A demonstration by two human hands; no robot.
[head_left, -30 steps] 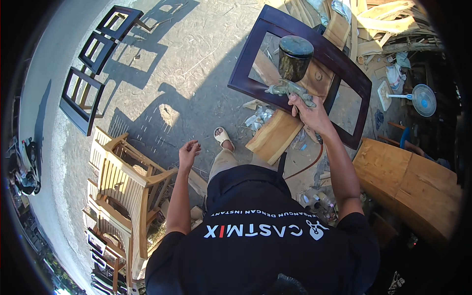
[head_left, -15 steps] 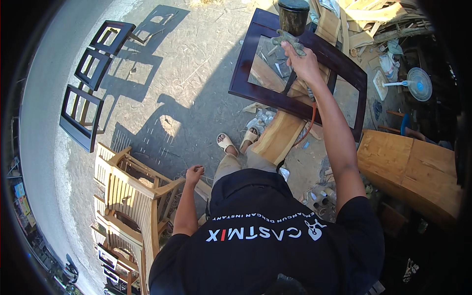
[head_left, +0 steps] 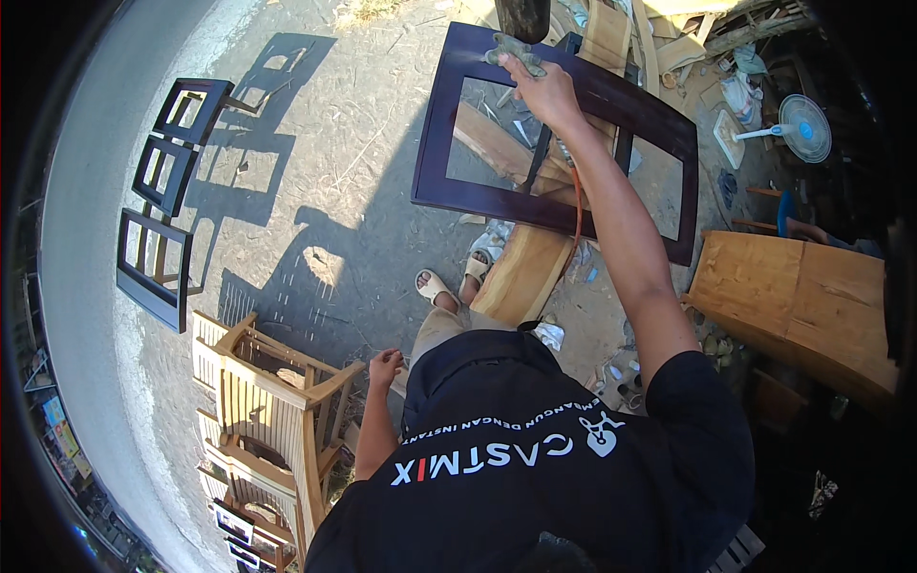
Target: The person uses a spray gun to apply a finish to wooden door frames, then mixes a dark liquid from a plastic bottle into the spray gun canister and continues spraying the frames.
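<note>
My right hand (head_left: 548, 95) reaches far forward, its fingers wrapped round a spray gun (head_left: 514, 48) with a dark cup (head_left: 524, 17) on top. An orange hose (head_left: 578, 205) hangs from below that hand. Under the gun lies a dark purple-brown wooden frame (head_left: 430, 162) with two openings. The gun hangs over the frame's far rail; whether they touch, I cannot tell. Low and off to the left, my left hand (head_left: 385, 367) is loosely closed, with nothing visible in it. What supports the frame is mostly hidden.
Slatted wooden benches (head_left: 263, 392) stand near my left arm. Several dark frames (head_left: 158, 272) rest farther left. Planks (head_left: 521, 272) and scraps lie below the frame. To the right are a wooden cabinet (head_left: 755, 282) and a fan (head_left: 802, 127). Part of another person (head_left: 812, 232) shows beyond the cabinet.
My right hand has carried the spray gun farther away across the frame, toward its far edge. My left hand stays low and closed. The whole view has shifted slightly.
</note>
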